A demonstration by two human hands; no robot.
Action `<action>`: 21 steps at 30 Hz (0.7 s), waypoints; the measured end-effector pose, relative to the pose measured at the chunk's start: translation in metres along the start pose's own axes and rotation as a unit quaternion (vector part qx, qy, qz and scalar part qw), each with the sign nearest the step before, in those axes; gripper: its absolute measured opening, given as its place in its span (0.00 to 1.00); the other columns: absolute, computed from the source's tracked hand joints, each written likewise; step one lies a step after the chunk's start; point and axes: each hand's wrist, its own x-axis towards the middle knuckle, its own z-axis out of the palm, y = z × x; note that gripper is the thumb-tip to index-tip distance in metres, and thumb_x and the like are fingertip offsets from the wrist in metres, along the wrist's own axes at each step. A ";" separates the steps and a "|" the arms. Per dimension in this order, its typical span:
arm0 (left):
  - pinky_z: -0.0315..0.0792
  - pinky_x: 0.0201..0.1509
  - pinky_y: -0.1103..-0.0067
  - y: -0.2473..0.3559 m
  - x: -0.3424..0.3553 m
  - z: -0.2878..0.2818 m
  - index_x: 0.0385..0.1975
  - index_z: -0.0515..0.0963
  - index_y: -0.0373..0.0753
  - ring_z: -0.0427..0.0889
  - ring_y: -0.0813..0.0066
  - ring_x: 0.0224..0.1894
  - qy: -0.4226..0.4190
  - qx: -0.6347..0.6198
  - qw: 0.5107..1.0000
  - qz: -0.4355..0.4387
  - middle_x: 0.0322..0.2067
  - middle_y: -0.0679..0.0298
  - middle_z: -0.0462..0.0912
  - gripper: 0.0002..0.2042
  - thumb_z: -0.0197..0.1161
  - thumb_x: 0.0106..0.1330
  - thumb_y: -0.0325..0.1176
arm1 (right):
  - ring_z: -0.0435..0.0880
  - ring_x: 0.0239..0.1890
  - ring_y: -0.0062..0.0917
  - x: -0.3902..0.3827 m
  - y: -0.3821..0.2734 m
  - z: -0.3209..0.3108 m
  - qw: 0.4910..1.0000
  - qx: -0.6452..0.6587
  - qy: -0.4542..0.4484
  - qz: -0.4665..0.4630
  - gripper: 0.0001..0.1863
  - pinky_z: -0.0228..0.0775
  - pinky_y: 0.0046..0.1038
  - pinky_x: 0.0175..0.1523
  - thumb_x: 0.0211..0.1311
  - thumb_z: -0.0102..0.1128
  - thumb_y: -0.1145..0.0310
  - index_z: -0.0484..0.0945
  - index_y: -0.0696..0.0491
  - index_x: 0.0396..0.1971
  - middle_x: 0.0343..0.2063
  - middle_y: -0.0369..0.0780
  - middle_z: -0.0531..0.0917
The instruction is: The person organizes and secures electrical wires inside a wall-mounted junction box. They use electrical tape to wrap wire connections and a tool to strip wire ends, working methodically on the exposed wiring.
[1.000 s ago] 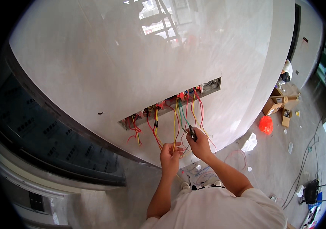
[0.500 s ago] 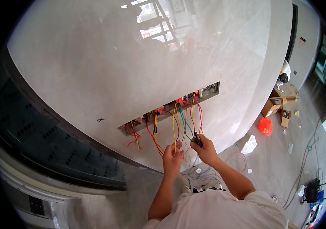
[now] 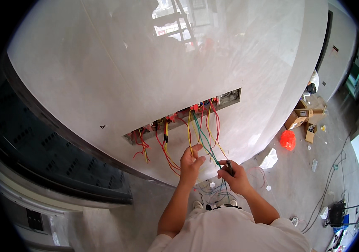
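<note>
Ahead of me a long slot (image 3: 225, 102) is cut into a glossy pale wall panel, with red, yellow and green wires hanging out of it. My left hand (image 3: 191, 166) is closed around a yellow wire (image 3: 190, 134), thumb raised, just below the slot. In my right hand (image 3: 236, 178) is a dark hand tool, probably pliers (image 3: 230, 167); its jaws are hard to make out. Green wires (image 3: 208, 147) run down to the fingertips of that hand. Red wires (image 3: 217, 126) hang close above it. Further left, a red and yellow bundle (image 3: 165, 140) dangles untouched.
Loose wires (image 3: 225, 194) lie on the floor by my feet. To the right are white crumpled packaging (image 3: 269, 158), a red plastic bag (image 3: 288, 140), open cardboard boxes (image 3: 296, 120) and a long cable (image 3: 330, 193). At left, a dark covered panel (image 3: 70, 155) borders the wall.
My right hand has moved down and right with the tool, and the green wires now reach its fingers, drawn straighter. My left hand stays near the yellow wire, slightly higher. The view has shifted slightly.
</note>
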 end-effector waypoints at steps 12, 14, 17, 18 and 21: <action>0.78 0.52 0.80 -0.007 -0.009 -0.001 0.62 0.70 0.35 0.86 0.70 0.51 0.021 0.106 0.994 -0.016 0.59 0.55 0.77 0.21 0.61 0.70 0.22 | 0.78 0.31 0.12 -0.032 0.048 -0.020 0.998 0.005 0.039 0.057 0.14 0.67 0.18 0.36 0.70 0.63 0.74 0.78 0.57 0.54 0.30 0.33 0.84; 0.78 0.49 0.81 -0.006 -0.008 0.003 0.66 0.67 0.36 0.86 0.72 0.50 -0.004 0.076 0.997 0.003 0.57 0.57 0.79 0.24 0.61 0.71 0.22 | 0.77 0.30 0.11 -0.034 0.052 -0.021 0.998 0.002 0.044 0.054 0.14 0.67 0.18 0.35 0.70 0.64 0.74 0.78 0.57 0.54 0.30 0.33 0.84; 0.77 0.46 0.81 -0.008 -0.014 0.009 0.65 0.71 0.35 0.86 0.73 0.48 -0.009 0.089 0.996 0.006 0.55 0.57 0.82 0.22 0.63 0.71 0.25 | 0.76 0.30 0.11 -0.035 0.057 -0.022 0.997 0.014 0.055 0.049 0.15 0.67 0.19 0.35 0.70 0.65 0.73 0.78 0.57 0.54 0.30 0.32 0.84; 0.76 0.45 0.81 -0.013 -0.017 0.004 0.63 0.73 0.35 0.86 0.73 0.47 0.000 0.141 0.990 0.008 0.55 0.57 0.81 0.21 0.63 0.72 0.25 | 0.77 0.30 0.11 -0.036 0.055 -0.023 0.997 0.015 0.059 0.045 0.15 0.68 0.19 0.36 0.70 0.66 0.72 0.78 0.57 0.54 0.30 0.32 0.84; 0.76 0.46 0.78 -0.011 -0.028 -0.005 0.58 0.77 0.34 0.85 0.69 0.44 0.092 0.325 0.928 0.156 0.54 0.55 0.81 0.16 0.64 0.71 0.27 | 0.75 0.30 0.11 -0.038 0.053 -0.025 0.997 0.004 0.071 0.036 0.16 0.68 0.19 0.37 0.69 0.68 0.71 0.79 0.57 0.53 0.29 0.31 0.83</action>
